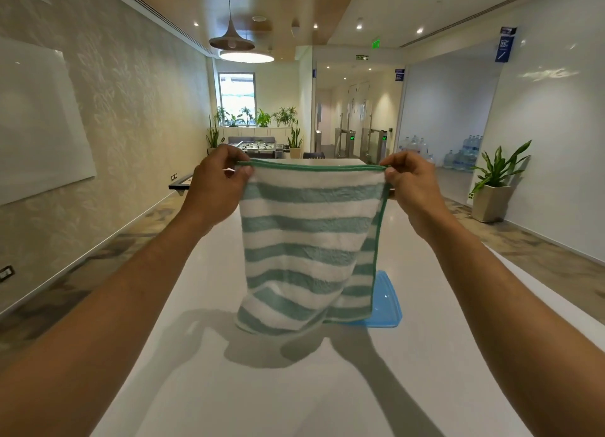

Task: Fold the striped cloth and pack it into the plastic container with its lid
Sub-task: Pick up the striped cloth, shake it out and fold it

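Observation:
The striped cloth (pixel 304 240), white with green bands and a green hem, hangs in the air above the white table (pixel 262 387). My left hand (pixel 217 183) pinches its top left corner and my right hand (pixel 411 183) pinches its top right corner, so the top edge is stretched level. The lower end curls slightly just above the table. A blue plastic lid (pixel 386 302) lies flat on the table behind the cloth's lower right, mostly hidden by it. The container itself is not visible.
The long white table runs away from me down a hall. A potted plant (pixel 494 184) stands on the floor to the right, water bottles (pixel 465 155) beyond it, and a whiteboard (pixel 39 119) hangs on the left wall.

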`<control>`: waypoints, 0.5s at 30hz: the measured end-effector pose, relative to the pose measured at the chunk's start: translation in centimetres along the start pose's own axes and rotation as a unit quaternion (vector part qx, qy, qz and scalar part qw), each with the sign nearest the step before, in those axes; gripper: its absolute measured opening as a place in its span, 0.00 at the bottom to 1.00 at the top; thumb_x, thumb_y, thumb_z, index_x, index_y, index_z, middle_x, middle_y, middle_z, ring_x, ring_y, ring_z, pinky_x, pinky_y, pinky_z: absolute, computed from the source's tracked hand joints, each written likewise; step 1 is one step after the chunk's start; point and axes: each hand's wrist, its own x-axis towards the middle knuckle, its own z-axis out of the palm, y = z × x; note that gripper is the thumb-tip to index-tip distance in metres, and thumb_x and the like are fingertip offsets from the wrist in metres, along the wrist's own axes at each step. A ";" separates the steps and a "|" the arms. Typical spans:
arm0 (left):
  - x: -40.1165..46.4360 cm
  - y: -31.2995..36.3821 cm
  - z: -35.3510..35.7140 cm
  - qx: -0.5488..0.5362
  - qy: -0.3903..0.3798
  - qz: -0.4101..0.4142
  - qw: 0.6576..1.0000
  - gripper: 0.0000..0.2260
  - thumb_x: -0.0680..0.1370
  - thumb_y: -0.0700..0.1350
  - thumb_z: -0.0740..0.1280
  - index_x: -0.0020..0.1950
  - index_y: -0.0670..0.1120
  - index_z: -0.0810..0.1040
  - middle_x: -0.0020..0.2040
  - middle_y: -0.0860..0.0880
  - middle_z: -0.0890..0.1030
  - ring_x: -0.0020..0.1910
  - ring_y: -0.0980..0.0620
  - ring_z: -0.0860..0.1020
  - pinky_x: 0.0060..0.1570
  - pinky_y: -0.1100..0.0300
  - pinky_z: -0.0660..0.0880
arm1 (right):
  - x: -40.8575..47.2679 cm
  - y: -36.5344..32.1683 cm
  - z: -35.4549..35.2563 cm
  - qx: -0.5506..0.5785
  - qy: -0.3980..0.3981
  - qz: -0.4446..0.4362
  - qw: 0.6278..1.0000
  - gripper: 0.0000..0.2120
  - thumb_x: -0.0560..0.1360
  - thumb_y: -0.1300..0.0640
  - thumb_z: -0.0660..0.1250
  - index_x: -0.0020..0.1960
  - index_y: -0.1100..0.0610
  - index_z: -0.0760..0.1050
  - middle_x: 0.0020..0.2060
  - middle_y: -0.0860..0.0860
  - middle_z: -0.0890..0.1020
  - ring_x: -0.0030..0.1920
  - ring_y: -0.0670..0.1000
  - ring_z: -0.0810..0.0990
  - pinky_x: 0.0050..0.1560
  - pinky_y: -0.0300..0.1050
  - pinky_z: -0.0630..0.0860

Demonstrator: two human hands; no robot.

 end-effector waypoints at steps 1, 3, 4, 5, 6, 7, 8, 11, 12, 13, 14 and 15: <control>0.2 0.1 0.1 -0.037 -0.001 -0.021 0.999 0.04 0.78 0.41 0.67 0.51 0.47 0.75 0.46 0.52 0.77 0.45 0.54 0.76 0.43 0.62 0.74 | -0.1 0.0 0.0 -0.003 0.006 -0.004 1.000 0.11 0.80 0.63 0.59 0.46 0.49 0.75 0.46 0.50 0.79 0.50 0.50 0.79 0.50 0.47 0.80; 0.2 0.2 0.1 -0.061 0.002 -0.033 0.998 0.06 0.78 0.41 0.67 0.53 0.48 0.73 0.46 0.52 0.75 0.43 0.55 0.76 0.42 0.63 0.74 | -0.3 -0.1 0.0 -0.021 0.024 -0.031 0.999 0.12 0.80 0.62 0.59 0.46 0.47 0.74 0.46 0.47 0.79 0.48 0.46 0.79 0.43 0.40 0.79; 0.1 0.2 0.2 -0.058 0.001 -0.029 0.998 0.08 0.78 0.41 0.68 0.54 0.49 0.73 0.47 0.51 0.76 0.42 0.56 0.76 0.40 0.66 0.74 | -0.4 -0.1 0.1 -0.036 0.026 -0.039 0.998 0.11 0.80 0.62 0.59 0.47 0.47 0.74 0.46 0.46 0.78 0.47 0.45 0.79 0.40 0.37 0.77; 0.0 0.3 0.4 -0.051 -0.001 -0.022 0.998 0.09 0.78 0.41 0.68 0.55 0.50 0.72 0.49 0.49 0.76 0.41 0.57 0.76 0.39 0.68 0.74 | -0.5 0.0 0.1 -0.051 0.021 -0.038 0.998 0.10 0.80 0.62 0.59 0.48 0.47 0.74 0.46 0.45 0.78 0.47 0.44 0.78 0.38 0.35 0.76; 0.0 0.3 0.6 -0.046 -0.003 -0.013 0.999 0.10 0.77 0.41 0.69 0.56 0.50 0.72 0.49 0.49 0.76 0.42 0.57 0.76 0.38 0.71 0.74 | -0.5 0.1 0.2 -0.066 0.011 -0.031 0.997 0.09 0.80 0.62 0.60 0.50 0.49 0.75 0.46 0.45 0.79 0.46 0.43 0.78 0.37 0.33 0.74; -0.1 0.5 0.8 -0.042 -0.004 -0.005 0.999 0.09 0.77 0.41 0.69 0.55 0.49 0.73 0.49 0.49 0.77 0.43 0.57 0.76 0.37 0.73 0.73 | -0.5 0.3 0.3 -0.083 0.003 -0.025 0.996 0.08 0.80 0.62 0.60 0.51 0.51 0.76 0.46 0.45 0.79 0.46 0.43 0.78 0.36 0.33 0.73; -0.1 0.6 0.9 -0.040 -0.002 0.000 0.999 0.09 0.77 0.41 0.69 0.55 0.49 0.74 0.49 0.50 0.77 0.44 0.57 0.76 0.37 0.74 0.73 | -0.6 0.5 0.4 -0.100 0.000 -0.022 0.995 0.08 0.79 0.62 0.61 0.52 0.52 0.76 0.45 0.45 0.79 0.45 0.42 0.78 0.35 0.32 0.73; -0.2 1.1 1.4 -0.042 0.003 0.000 0.999 0.07 0.77 0.42 0.69 0.54 0.49 0.75 0.45 0.55 0.76 0.42 0.57 0.76 0.39 0.67 0.76 | -0.7 0.7 0.6 -0.154 0.002 -0.012 0.988 0.08 0.77 0.64 0.63 0.52 0.55 0.77 0.47 0.48 0.80 0.45 0.46 0.78 0.40 0.34 0.75; -0.2 1.3 1.6 -0.046 -0.001 0.000 0.999 0.07 0.77 0.42 0.69 0.54 0.49 0.75 0.45 0.56 0.76 0.41 0.57 0.76 0.39 0.65 0.77 | -0.8 0.6 0.7 -0.184 0.004 -0.005 0.983 0.09 0.77 0.66 0.64 0.54 0.56 0.76 0.49 0.50 0.79 0.48 0.48 0.78 0.45 0.39 0.77; -0.3 1.5 1.8 -0.049 -0.006 0.002 0.999 0.08 0.77 0.42 0.69 0.54 0.49 0.75 0.44 0.56 0.76 0.40 0.58 0.76 0.38 0.64 0.76 | -0.9 0.6 0.9 -0.214 0.008 0.002 0.977 0.11 0.76 0.67 0.63 0.56 0.56 0.76 0.51 0.51 0.79 0.51 0.51 0.78 0.49 0.45 0.78; -0.4 1.7 2.0 -0.051 -0.014 0.007 0.999 0.08 0.77 0.42 0.69 0.55 0.50 0.74 0.44 0.56 0.76 0.40 0.58 0.76 0.37 0.66 0.75 | -1.1 0.4 1.2 -0.238 0.011 0.002 0.971 0.13 0.76 0.68 0.62 0.58 0.57 0.76 0.53 0.52 0.79 0.53 0.52 0.77 0.52 0.48 0.78; -0.4 2.0 2.3 -0.049 -0.023 0.014 0.998 0.09 0.77 0.42 0.69 0.55 0.50 0.74 0.44 0.57 0.75 0.40 0.59 0.76 0.37 0.68 0.74 | -1.4 0.1 1.6 -0.252 0.003 -0.012 0.968 0.15 0.77 0.68 0.61 0.60 0.57 0.75 0.54 0.53 0.78 0.55 0.52 0.76 0.55 0.48 0.77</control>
